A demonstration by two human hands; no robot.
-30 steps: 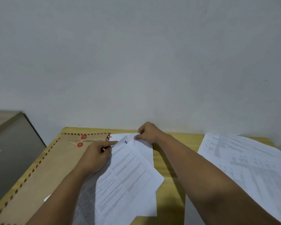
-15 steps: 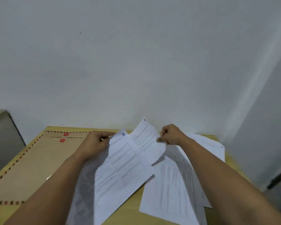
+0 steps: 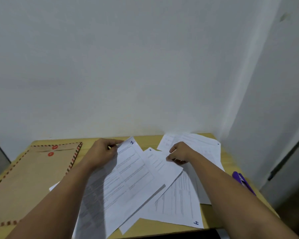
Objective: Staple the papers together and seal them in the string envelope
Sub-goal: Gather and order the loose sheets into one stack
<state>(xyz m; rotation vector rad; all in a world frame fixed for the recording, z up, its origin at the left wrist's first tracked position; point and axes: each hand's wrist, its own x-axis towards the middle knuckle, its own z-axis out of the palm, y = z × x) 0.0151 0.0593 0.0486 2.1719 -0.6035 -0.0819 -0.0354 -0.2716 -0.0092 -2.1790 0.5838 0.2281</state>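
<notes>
Your right hand now lower than half second ago, pinching sheet 3 down beside sheet 1, which your left hand pinches at far corner. Means: you're collating; stapling not begun. Papers thin, white, printed, floppy, fanned centre. String envelope flat far-left: stiff brown kraft, striped edge, red discs. Purple stapler right edge.

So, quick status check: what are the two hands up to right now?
Left hand grips sheet marked 1. Right hand pinches sheet marked 3. Brown string envelope untouched, left.
</notes>
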